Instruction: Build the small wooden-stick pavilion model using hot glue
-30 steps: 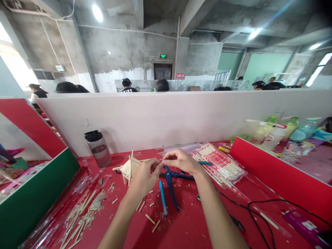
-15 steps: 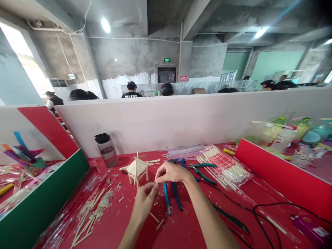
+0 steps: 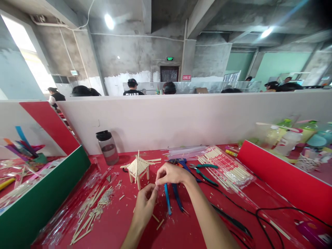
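My left hand (image 3: 147,200) and my right hand (image 3: 169,174) meet fingertip to fingertip over the red table. Both are closed in a pinch, and whatever lies between the fingers is too small to make out. Just behind my left hand stands a little pavilion (image 3: 138,167) built of pale wooden sticks, with a pointed roof and stick legs. Below my right hand lie blue-handled pliers (image 3: 177,197) with a light-blue handle (image 3: 167,200) beside them. A blue glue gun (image 3: 181,163) rests behind my right hand, partly covered by it.
Green-handled cutters (image 3: 206,173) and packs of sticks (image 3: 225,166) lie to the right, with black cable (image 3: 269,208) nearby. Cut sticks (image 3: 86,223) and plastic wrap (image 3: 64,207) spread at left. A water bottle (image 3: 107,148) stands by the white partition (image 3: 181,117).
The view has shifted slightly. Both hands keep their pinch at nearly the same spot, and the pavilion stays where it was.
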Available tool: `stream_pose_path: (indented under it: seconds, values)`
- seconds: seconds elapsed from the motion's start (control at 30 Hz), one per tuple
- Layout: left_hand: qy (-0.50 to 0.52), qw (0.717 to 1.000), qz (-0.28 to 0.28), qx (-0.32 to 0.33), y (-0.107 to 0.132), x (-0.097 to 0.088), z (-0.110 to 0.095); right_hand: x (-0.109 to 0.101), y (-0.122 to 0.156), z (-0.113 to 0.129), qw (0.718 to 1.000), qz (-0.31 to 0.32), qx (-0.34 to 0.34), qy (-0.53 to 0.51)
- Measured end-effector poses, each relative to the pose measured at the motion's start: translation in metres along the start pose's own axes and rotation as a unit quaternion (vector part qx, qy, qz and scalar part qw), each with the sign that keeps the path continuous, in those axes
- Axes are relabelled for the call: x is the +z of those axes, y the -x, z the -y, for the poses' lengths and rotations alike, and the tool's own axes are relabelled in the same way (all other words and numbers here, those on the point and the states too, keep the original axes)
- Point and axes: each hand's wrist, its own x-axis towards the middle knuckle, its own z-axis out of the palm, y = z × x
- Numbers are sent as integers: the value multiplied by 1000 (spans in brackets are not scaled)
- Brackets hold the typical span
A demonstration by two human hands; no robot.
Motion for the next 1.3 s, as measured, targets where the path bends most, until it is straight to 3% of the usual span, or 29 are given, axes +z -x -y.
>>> stream_pose_path:
  seconds: [0.1,0.2,0.27,0.33,0.4,0.5,0.7,0.93,1.13,1.3]
  values:
    - [3,1000,-4,-3,-1,-1,1,-7,5,2,1000,-17,2,0]
    - [2,1000,-3,-8,-1,-3,4,-22,16,-6,993,-111,47,13]
    - [-2,1000,-4,-7,-1,-4,5,-35,26,-18,968,-220,84,88]
    - [-10,1000,-4,-8,-1,-3,6,-47,36,-32,924,-297,164,178]
    - [-14,1000,-2,-9,-1,-2,7,-57,46,-47,876,-327,257,245]
    - [-18,1000,2,-12,-1,-2,8,-62,56,-63,855,-332,296,266]
    - [-44,999,13,-2,0,-3,8,-54,55,-76,854,-301,321,276]
    - [-46,999,17,2,0,-3,9,-45,48,-75,856,-308,329,254]
    - [-37,999,19,6,0,-4,11,-59,57,-67,903,-288,260,185]
    - [-40,999,22,16,-2,-3,13,-58,69,-49,922,-347,170,-5]
